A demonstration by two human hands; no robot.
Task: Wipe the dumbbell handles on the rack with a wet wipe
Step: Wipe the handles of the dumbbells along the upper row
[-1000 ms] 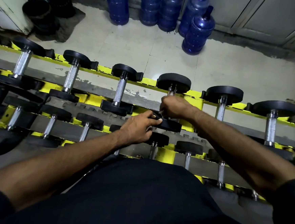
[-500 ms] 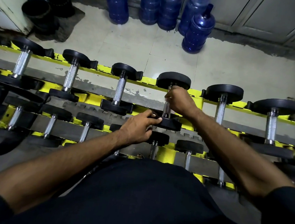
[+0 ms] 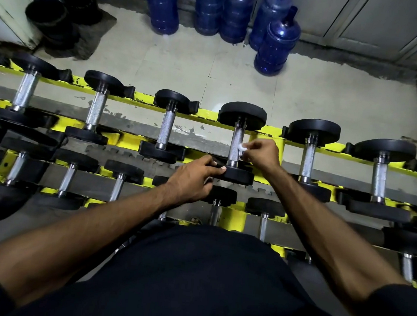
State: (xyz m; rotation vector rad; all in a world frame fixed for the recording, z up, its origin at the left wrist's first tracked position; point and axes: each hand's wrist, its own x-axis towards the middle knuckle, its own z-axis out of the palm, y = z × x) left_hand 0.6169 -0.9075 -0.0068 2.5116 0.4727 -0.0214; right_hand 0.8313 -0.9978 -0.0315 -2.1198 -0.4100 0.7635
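Note:
A yellow rack (image 3: 206, 113) carries several black dumbbells with knurled steel handles on its tiers. My right hand (image 3: 261, 155) pinches a small bunched white wet wipe (image 3: 241, 148) and holds it against the right side of the fourth top-tier dumbbell's handle (image 3: 236, 145). My left hand (image 3: 193, 179) grips the near black weight head (image 3: 236, 174) of that same dumbbell, thumb on its upper face. Much of the wipe is hidden inside my fingers.
Neighbouring dumbbells sit close on both sides, at the left (image 3: 166, 129) and the right (image 3: 309, 153). Several blue water jugs (image 3: 276, 43) stand on the floor behind the rack. Black buckets (image 3: 46, 15) are at the far left. A lower tier (image 3: 117, 188) lies below my arms.
My right hand has slid from the handle's far end back toward its middle and shifted to its right side, exposing the bare handle and the white wipe. My left hand has stayed on the weight head.

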